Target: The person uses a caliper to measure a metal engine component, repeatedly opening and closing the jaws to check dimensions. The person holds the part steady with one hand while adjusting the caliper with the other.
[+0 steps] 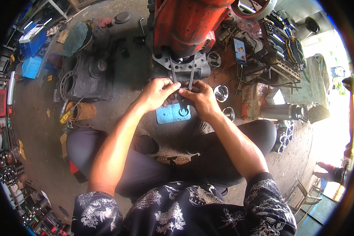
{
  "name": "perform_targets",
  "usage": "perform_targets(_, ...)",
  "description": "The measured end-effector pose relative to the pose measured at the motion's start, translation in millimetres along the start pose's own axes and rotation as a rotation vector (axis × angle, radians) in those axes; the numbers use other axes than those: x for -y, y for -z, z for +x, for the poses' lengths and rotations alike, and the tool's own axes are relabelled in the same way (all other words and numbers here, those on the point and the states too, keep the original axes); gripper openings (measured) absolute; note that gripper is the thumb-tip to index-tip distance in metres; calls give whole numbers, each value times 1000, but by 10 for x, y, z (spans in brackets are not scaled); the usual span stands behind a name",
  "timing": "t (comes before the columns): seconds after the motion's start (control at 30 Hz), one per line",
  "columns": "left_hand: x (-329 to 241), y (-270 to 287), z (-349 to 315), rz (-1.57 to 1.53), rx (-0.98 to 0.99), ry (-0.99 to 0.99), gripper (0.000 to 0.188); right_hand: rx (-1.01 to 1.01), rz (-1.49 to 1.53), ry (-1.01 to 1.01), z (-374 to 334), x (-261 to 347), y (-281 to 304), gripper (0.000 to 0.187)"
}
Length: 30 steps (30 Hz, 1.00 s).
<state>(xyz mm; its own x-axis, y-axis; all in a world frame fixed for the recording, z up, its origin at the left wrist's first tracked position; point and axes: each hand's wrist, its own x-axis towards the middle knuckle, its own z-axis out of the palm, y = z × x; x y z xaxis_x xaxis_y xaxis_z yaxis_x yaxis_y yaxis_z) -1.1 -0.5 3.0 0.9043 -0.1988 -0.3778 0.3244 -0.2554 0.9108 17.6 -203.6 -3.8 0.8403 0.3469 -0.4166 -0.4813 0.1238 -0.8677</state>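
My left hand (156, 93) and my right hand (201, 99) come together in front of the engine, fingers closed and thumbs nearly touching. What they pinch is small and mostly hidden; something dark shows just below the fingers. Two long flat grey metal bars, a left one (173, 70) and a right one (192, 72), run from my fingertips up to a grey metal flange with holes (161, 59). Whether my fingers grip the bars is unclear. Above stands a red engine housing (185, 25). Below my hands lies a light blue sheet (165, 115) with a dark C-shaped piece (183, 112).
Pistons, one of them near my right hand (221, 93), stand to the right. A phone (240, 51) leans beyond them, near a steel flask (279, 111). An engine block (86, 80) and a rusty can (85, 111) sit left. Tools crowd a rack (283, 65).
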Motion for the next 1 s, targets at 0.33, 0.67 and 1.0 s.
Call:
perform_targets(0.33,21,-1,17,-36,8,-9,40,-7,14,-8,9,-12,-3,44)
perform_targets(0.67,8,1,4,-31,8,-3,40,0,-7,-5,-16,15,-11,43)
perform_targets(1.0,22,-8,2,-7,1,-12,41,5,1,7,-19,10,-7,45)
